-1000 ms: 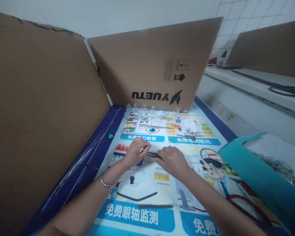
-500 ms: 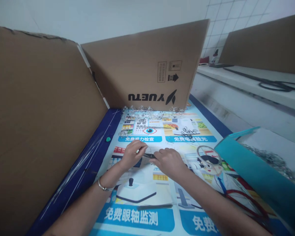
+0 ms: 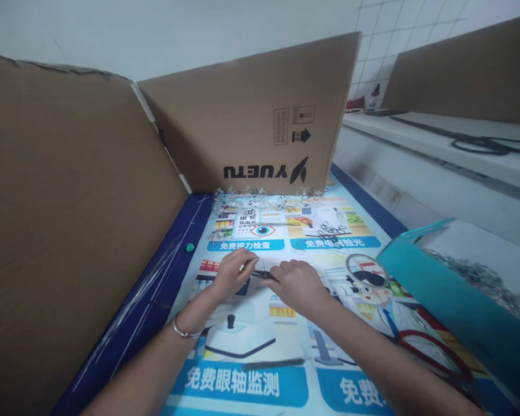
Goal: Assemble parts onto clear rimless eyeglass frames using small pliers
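Over the middle of the printed mat, my right hand [image 3: 298, 283] is closed around a small dark pointed tool [image 3: 263, 274], most of it hidden in my palm. The tool looks like small pliers or tweezers; its tips point left. My left hand [image 3: 234, 273] is just across from it, thumb and finger pinched together near the tips. A thin wire-like strand [image 3: 261, 264] shows faintly by those fingers; its full shape is too fine to make out. Beyond the hands lies a small heap of dark thin metal loops [image 3: 331, 231].
Cardboard panels rise at the left [image 3: 69, 219] and back [image 3: 242, 127]. Small clear and silvery pieces [image 3: 260, 199] lie along the back panel's foot. At right stands a teal box [image 3: 450, 300] holding tangled thin metal pieces [image 3: 472, 277]. A clear ring [image 3: 367, 270] sits beside it.
The view has shifted slightly. Both hands keep nearly the same pose, with the dark tool still between them.
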{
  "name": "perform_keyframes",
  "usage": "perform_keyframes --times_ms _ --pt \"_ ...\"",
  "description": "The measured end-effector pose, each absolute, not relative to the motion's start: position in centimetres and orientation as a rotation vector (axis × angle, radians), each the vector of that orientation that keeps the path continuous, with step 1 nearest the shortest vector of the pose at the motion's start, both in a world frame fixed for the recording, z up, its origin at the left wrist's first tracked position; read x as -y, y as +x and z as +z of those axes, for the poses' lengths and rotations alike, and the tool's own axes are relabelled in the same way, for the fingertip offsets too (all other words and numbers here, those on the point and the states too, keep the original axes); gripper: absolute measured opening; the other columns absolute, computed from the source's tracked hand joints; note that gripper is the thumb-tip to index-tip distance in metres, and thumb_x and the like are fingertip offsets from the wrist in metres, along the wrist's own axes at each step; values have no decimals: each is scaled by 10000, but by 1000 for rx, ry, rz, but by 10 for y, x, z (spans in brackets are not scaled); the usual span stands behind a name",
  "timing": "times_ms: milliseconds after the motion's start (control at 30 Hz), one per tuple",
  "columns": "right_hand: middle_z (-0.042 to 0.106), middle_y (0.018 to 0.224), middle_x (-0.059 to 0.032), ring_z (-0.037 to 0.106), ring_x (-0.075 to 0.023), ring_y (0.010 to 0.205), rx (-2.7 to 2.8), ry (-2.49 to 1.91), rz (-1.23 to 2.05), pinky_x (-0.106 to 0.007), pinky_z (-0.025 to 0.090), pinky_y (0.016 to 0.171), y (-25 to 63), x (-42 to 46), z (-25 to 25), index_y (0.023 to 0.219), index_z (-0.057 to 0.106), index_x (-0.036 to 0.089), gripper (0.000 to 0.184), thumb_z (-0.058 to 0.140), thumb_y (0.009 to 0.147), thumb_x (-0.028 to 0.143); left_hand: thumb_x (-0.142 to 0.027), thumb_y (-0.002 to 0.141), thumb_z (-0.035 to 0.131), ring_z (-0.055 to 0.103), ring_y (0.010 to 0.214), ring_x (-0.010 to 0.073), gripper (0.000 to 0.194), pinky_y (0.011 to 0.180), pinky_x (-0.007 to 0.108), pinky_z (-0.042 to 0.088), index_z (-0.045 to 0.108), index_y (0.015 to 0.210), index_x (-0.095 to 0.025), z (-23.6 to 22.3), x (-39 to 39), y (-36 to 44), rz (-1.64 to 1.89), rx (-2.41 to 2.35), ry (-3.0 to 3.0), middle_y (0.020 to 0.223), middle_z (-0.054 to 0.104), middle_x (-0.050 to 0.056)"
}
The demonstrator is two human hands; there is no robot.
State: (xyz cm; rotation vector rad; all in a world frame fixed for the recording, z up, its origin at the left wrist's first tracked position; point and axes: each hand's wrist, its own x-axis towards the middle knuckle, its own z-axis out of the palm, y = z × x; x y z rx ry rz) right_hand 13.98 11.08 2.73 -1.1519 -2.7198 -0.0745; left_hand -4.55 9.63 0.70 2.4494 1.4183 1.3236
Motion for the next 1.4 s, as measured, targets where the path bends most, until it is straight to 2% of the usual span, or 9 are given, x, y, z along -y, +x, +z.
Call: perform_keyframes --times_ms 600,867,1000,1133,1200,1400 --pt "669 758 -33 605 -172 675 2761 -1223 112 -243 320 543 138 -108 31 792 623 214 329 406 849 455 -143 833 440 536 712 135 110 640 264 437 542 851 -179 4 -96 -46 1322 -1323 2496 742 581 38" --pt "598 590 12 535 -117 573 2710 -1246 463 -216 207 469 141 -112 30 641 585 214 395 371 852 470 -153 847 402 532 698 135 135 620 262 434 533 854 -185 4 -95 -45 1353 -1245 2487 736 583 41" --pt "549 550 25 480 -96 533 2654 -1194 702 -205 201 463 142 -115 28 595 571 197 421 372 842 473 -155 844 404 525 678 137 134 603 263 425 535 849 -182 3 -94 -45 1354 -1245 2485 710 567 39" --pt "564 571 27 481 -95 540 2615 -1148 885 -201 223 470 142 -115 28 627 589 196 429 354 843 482 -146 840 413 524 686 140 130 611 266 427 535 861 -185 2 -94 -46 1376 -1226 2488 711 563 37" --pt "585 589 22 501 -107 561 2633 -1173 816 -207 229 477 141 -113 29 657 603 205 420 349 845 483 -134 837 418 523 701 141 130 622 270 428 531 873 -186 2 -94 -47 1380 -1217 2485 727 567 40" --pt "659 724 -10 584 -157 640 2694 -1281 297 -231 262 503 137 -109 28 777 623 235 375 366 840 501 -101 829 426 516 723 140 140 638 272 429 524 881 -186 1 -96 -49 1390 -1181 2472 756 569 41"
